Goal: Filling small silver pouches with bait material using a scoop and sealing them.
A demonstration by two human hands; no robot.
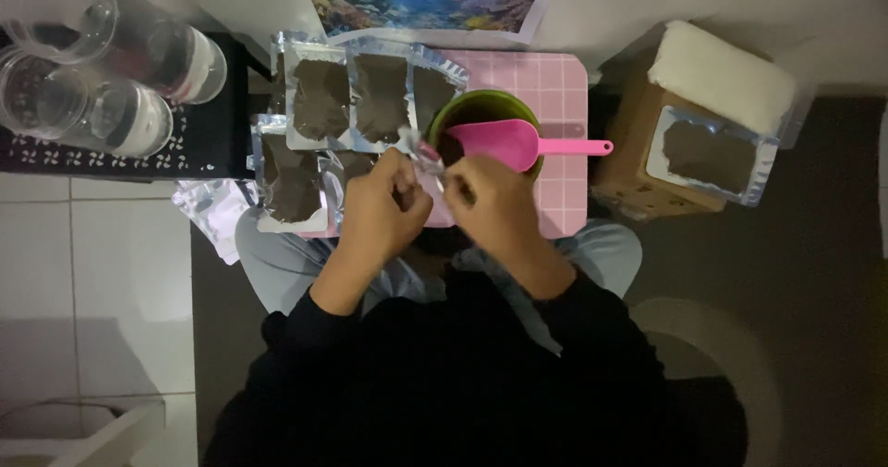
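Note:
My left hand [384,210] and my right hand [493,203] meet over the near edge of a small pink table [555,88]. Together they pinch the top of a small clear plastic pouch [418,148], most of it hidden behind my fingers. Just beyond my right hand stands a green bowl [481,108] with a pink scoop [518,143] lying across it, handle pointing right. Several clear pouches filled with dark brown powder [319,97] lie side by side on the table's left half.
Clear plastic jars [88,79] lie on a black stand at the upper left. A cardboard box [638,166] at the right carries another filled pouch [708,155] and a white foam block [721,74]. Empty pouches [213,203] lie by my left knee.

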